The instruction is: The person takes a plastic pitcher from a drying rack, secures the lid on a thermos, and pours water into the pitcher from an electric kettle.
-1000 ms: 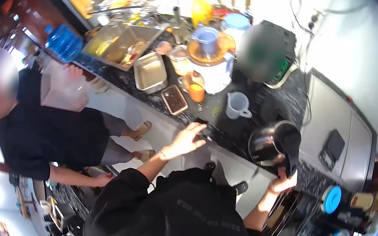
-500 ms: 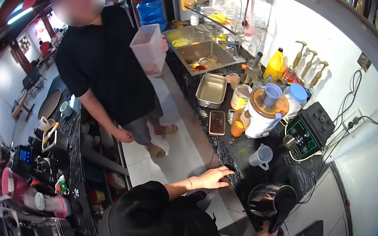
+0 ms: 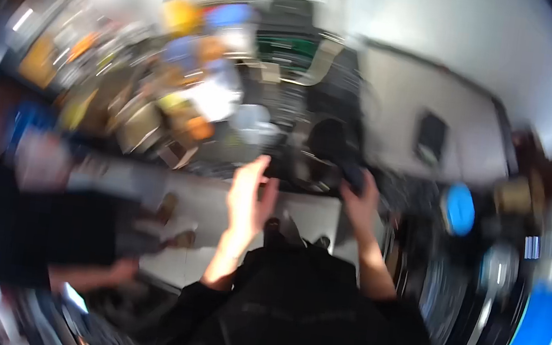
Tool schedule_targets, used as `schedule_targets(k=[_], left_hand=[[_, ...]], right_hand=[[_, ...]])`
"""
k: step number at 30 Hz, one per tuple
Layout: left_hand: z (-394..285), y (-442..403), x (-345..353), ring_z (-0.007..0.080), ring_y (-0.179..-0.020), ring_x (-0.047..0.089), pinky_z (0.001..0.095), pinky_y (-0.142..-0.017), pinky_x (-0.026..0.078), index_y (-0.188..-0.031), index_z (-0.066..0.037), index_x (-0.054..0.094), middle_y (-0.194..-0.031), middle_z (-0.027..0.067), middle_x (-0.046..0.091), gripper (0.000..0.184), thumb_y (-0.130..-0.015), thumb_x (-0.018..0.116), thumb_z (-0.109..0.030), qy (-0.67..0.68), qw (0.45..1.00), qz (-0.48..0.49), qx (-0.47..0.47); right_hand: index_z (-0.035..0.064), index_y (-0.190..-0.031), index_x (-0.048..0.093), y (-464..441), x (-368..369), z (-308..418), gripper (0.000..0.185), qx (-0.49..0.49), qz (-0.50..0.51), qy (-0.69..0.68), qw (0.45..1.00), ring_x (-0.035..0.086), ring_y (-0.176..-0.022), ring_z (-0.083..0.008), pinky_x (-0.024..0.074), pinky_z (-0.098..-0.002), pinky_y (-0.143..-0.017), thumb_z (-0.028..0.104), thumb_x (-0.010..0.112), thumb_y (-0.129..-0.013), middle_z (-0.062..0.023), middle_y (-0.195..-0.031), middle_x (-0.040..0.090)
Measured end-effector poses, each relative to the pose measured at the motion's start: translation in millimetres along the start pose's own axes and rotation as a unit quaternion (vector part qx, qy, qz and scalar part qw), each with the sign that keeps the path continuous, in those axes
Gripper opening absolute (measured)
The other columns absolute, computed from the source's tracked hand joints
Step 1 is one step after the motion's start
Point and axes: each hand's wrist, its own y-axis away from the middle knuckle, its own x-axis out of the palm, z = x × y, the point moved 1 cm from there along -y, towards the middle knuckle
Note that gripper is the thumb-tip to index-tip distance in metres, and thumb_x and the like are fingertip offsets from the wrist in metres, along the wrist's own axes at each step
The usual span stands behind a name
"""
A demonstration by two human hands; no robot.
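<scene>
Heavy blur: left hand (image 3: 248, 200), thumb spread from fingers; right hand (image 3: 361, 207) at black handle (image 3: 354, 176) of dark round pot (image 3: 319, 171), whether pinching I can't tell.

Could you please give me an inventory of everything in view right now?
Counter: one, black, ahead
Pot: one, dark, counter edge, between the grips
Measuring jug: one, translucent, beyond the left grip
Appliance: one, white, left of the jug
Yellow bottle: one, yellow, towards the wall
Boxy machine: one, black and green, counter's back
Flat device: one, black, on the pale panel
Round lid: one, blue, right side
Other person: one, dark clothing, left
Remaining clutter: uncountable, mixed colours, too blurred
Left grip: one, bare, open, near the counter edge
Right grip: one, bare, beside the pot; hold unclear
</scene>
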Motion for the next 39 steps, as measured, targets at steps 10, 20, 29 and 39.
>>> schedule_targets(k=[10, 20, 29, 39], left_hand=[[-107.8, 37.8, 75.8, 0.0231, -0.081, 0.058, 0.0301, -0.073, 0.048, -0.105, 0.0, 0.058, -0.103, 0.0122, 0.06, 0.032, -0.074, 0.062, 0.003, 0.338, 0.835, 0.326, 0.286], [-118.3, 25.8, 56.3, 0.0182, -0.066, 0.058, 0.0243, -0.057, 0.046, -0.104, -0.003, 0.061, -0.097, 0.0071, 0.061, 0.029, -0.076, 0.065, -0.002, 0.401, 0.787, 0.292, 0.367], [-32.8, -23.5, -25.1, 0.0174, -0.064, 0.057, 0.0245, -0.057, 0.046, -0.106, -0.004, 0.06, -0.097, 0.0051, 0.061, 0.031, -0.076, 0.063, 0.001, 0.201, 0.97, 0.09, 0.105], [-16.6, -5.9, -78.4, 0.0158, -0.061, 0.055, 0.0241, -0.053, 0.045, -0.107, -0.004, 0.059, -0.097, 0.0061, 0.061, 0.031, -0.077, 0.062, 0.002, 0.062, 0.995, -0.077, 0.0]], right_hand=[[0.0139, -0.137, 0.014, 158.7, -177.2, -24.8, 0.077, -0.016, -0.526, -0.23, 0.819, 0.061, -0.069, -0.0187, 0.0513, -0.0259, -0.06, 0.0, 0.062, -0.078, -0.0152, -0.095, 0.06], [0.0078, -0.12, 0.048, 162.5, -191.6, -51.7, 0.035, 0.07, -0.54, -0.325, 0.773, 0.053, -0.06, -0.014, 0.0439, -0.0216, -0.052, 0.01, 0.05, -0.085, -0.0083, -0.083, 0.059], [0.0016, -0.112, 0.055, 18.9, -33.1, -24.2, 0.027, 0.049, -0.069, -0.238, 0.968, 0.054, -0.084, -0.0138, 0.0421, -0.0245, -0.08, 0.015, 0.052, -0.089, -0.0084, -0.098, 0.06], [-0.0019, -0.1, 0.057, -4.5, -20.7, -22.6, 0.021, -0.087, 0.052, -0.105, 0.989, 0.05, -0.075, -0.015, 0.041, -0.0241, -0.074, 0.012, 0.058, -0.083, -0.0064, -0.086, 0.059]])
